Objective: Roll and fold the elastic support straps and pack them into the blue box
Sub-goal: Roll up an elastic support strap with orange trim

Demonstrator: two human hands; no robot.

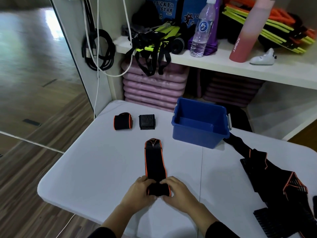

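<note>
Fingers (148, 182) of left hand (139, 190), right hand (179, 192) pinch rolled end of black orange-edged elastic strap (155, 164), desk (94, 169) 6 o'clock. I judge rolling step; next: roll evenly toward 12 o'clock.

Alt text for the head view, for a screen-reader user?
The left hand and right hand grip the rolled near end of a black orange-edged strap lying flat on a white table. Beyond it sit a rolled strap, a folded ribbed strap and an open blue box with nothing visible inside; unrolled straps pile at the right.
</note>
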